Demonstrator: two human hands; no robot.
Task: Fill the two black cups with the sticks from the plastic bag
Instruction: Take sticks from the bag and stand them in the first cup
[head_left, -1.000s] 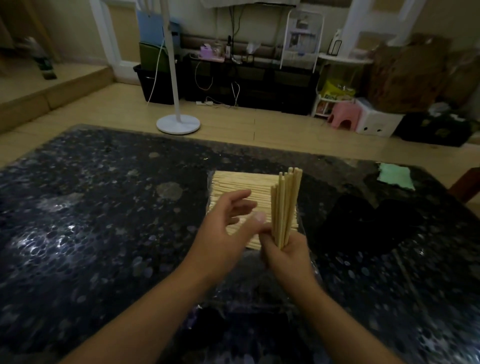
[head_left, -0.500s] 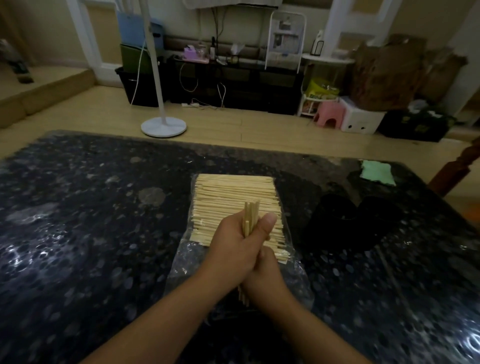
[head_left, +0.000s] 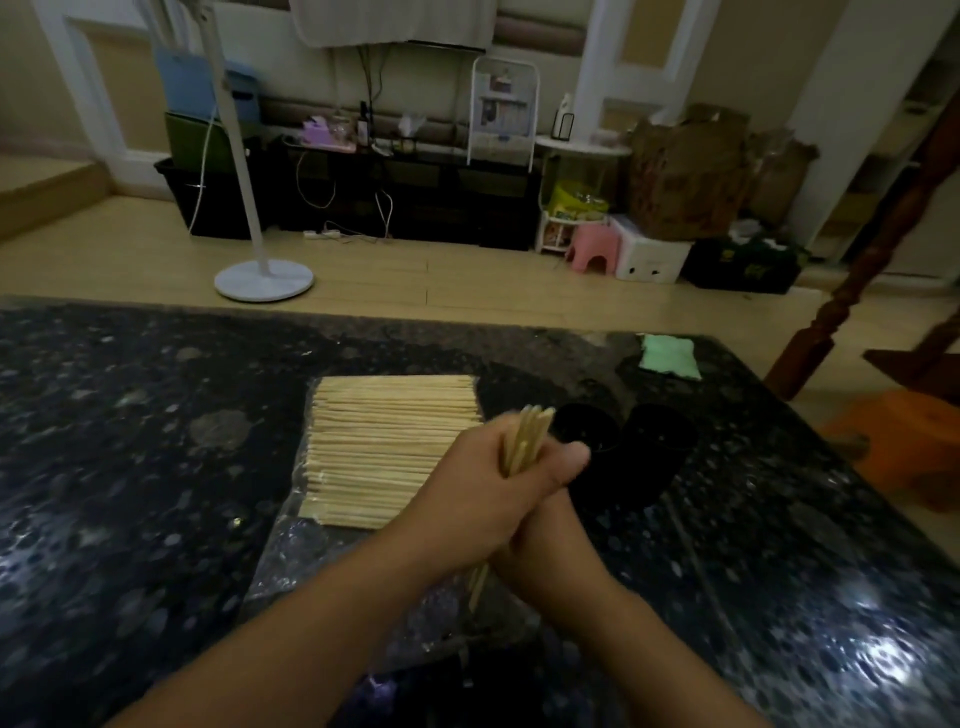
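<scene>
Table layout, sticks at centre
Clear plastic bag of wooden sticks (head_left: 384, 447) lies mid-table on the dark speckled stone table (head_left: 130, 467); two black cups (head_left: 623, 447) just right; pale green cloth (head_left: 669, 352) far right

From my feed the room is dim. A dark speckled counter (head_left: 130, 441) fills the foreground, and beyond it I see pale wood flooring (head_left: 415, 270). A white fan stand (head_left: 262, 275) rises on the left. A low black cabinet (head_left: 415, 197) lines the far wall, with a pink stool (head_left: 592, 249) and a white box (head_left: 652, 257) to its right.
</scene>
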